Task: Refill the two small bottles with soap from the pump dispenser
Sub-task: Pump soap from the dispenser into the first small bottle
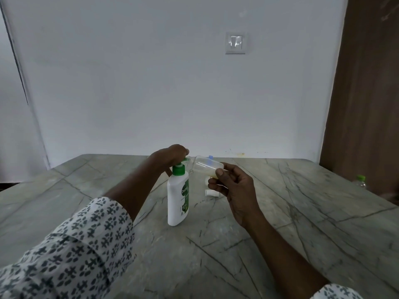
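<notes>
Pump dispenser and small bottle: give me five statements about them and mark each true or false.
1. The left hand rests on top of the pump dispenser. True.
2. The small bottle in the right hand stands upright on the table. False: it is held in the air, tilted nearly sideways with its mouth at the pump spout.
3. The small bottle holds some yellowish liquid. True.
4. The dispenser lies on its side. False: it stands upright.
5. The dispenser's pump collar is blue. False: it is green.
</notes>
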A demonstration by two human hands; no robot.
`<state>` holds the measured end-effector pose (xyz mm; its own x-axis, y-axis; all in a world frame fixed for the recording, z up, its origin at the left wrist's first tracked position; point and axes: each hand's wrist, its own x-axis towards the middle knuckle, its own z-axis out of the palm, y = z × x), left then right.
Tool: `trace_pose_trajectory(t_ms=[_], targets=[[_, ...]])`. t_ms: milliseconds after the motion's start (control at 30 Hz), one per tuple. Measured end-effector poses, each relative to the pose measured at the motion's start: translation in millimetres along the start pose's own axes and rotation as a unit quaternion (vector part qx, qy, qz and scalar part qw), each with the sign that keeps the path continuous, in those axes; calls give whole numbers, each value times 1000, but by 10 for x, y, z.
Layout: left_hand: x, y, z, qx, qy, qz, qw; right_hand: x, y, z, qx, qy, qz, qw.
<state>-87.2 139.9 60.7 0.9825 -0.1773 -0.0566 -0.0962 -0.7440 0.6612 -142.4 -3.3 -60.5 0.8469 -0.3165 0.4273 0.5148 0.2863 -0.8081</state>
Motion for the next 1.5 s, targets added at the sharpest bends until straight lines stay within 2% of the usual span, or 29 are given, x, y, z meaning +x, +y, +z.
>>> trace_pose_trajectory(t_ms=[333, 1000, 1300, 1500], targets=[[117, -42, -74, -39, -18, 15, 999, -1, 21, 7, 21, -9, 7, 1000], [247, -78, 26, 1, -2, 18, 1000, -3, 46, -15, 40, -8, 24, 999], [234, -61, -107, -29, -25, 38, 999, -6, 23, 9, -11, -13, 14, 1000], [191, -19, -80, -29, -10, 41, 999, 0, 43, -6, -4, -13, 12, 1000]])
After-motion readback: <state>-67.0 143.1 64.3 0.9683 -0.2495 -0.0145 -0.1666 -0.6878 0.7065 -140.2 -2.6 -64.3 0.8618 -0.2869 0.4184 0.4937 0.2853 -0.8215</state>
